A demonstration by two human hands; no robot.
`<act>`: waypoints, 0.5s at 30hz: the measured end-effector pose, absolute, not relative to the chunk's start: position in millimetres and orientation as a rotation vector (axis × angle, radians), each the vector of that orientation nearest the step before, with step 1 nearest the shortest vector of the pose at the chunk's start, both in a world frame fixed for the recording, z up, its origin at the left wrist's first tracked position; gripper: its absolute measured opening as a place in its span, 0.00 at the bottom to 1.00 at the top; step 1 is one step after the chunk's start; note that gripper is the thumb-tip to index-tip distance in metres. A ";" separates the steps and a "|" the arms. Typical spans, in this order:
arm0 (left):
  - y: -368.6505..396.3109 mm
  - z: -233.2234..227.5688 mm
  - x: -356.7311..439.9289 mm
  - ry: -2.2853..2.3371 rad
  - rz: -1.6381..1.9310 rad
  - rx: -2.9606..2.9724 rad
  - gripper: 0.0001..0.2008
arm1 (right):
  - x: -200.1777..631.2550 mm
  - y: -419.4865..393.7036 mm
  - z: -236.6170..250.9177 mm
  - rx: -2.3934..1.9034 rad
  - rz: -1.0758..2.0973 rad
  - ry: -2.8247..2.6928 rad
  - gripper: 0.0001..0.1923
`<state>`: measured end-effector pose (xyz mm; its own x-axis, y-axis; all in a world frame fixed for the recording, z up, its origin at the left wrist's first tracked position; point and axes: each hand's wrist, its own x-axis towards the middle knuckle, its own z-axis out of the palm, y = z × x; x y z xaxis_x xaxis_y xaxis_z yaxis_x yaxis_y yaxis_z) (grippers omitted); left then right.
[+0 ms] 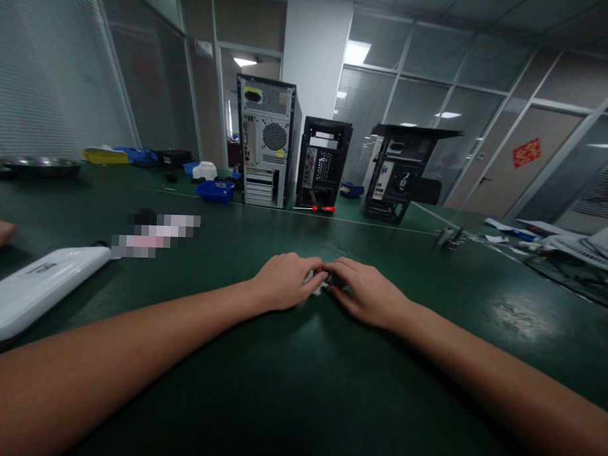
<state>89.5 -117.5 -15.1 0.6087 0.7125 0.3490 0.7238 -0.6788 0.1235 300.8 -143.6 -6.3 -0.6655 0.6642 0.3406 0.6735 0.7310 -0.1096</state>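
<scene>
Part, small and dark, mostly hidden: low above or on the green table, between the fingertips of left hand and right hand. Hands: fingers curled inward, tips meeting; whether either pinches the part cannot be told. Whitish scrap: just below the fingertips. Hazard, as judged: uneven finger pressure could make so small a part slip and skid. Beyond: red-handled screwdriver, lying before the middle computer case; a careless reach could set it rolling.
</scene>
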 end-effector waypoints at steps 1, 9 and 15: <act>-117.9 -14.7 89.4 -1.233 -0.606 -2.799 0.18 | 300.8 -143.8 -6.7 -1.029 -0.030 -2.568 0.23; -119.8 -8.9 88.7 -1.255 -0.687 -2.776 0.19 | 305.8 -142.8 -10.0 -1.073 -0.009 -2.509 0.29; -119.4 -10.5 89.2 -1.206 -0.644 -2.857 0.20 | 302.2 -148.7 -3.4 -1.149 0.043 -2.455 0.25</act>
